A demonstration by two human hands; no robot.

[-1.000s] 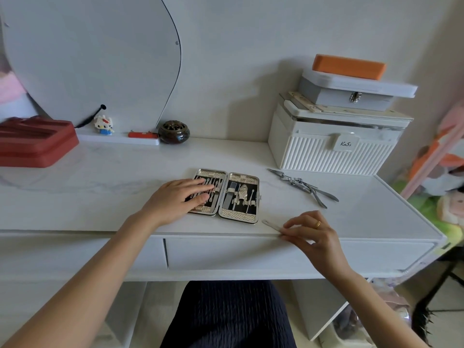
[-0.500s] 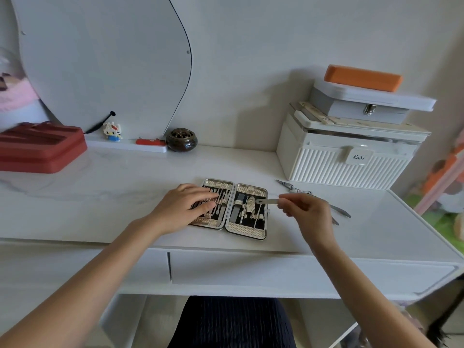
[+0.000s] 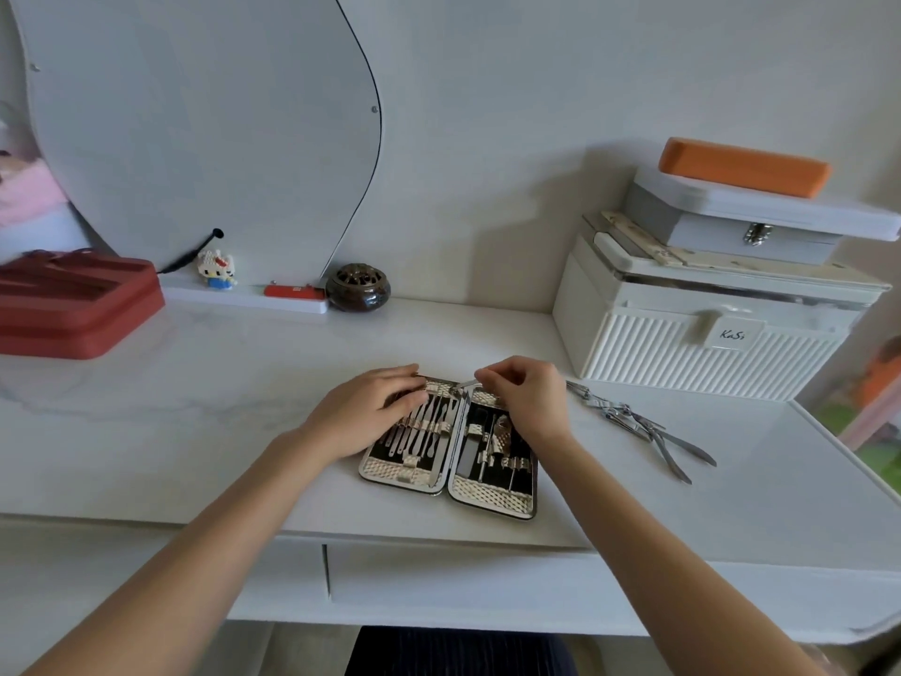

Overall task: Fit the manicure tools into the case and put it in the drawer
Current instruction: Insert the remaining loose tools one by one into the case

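Silver-trimmed case (image 3: 448, 448) is laid open flat on the white desk (image 3: 195, 412), under both hands. A thin metal tool (image 3: 465, 384) is pinched in the right hand (image 3: 529, 400) at the case's far edge. Left hand (image 3: 363, 414) is spread flat on the left half. Loose clippers (image 3: 638, 424) are seen right of the right hand; the drawer (image 3: 463, 575) below is closed.

Open tabletop (image 3: 205, 422) runs wide at nine o'clock of the case (image 3: 492, 500), while loose metal tools (image 3: 634, 422) lie at three o'clock and the ribbed white box (image 3: 682, 353) walls off two o'clock.
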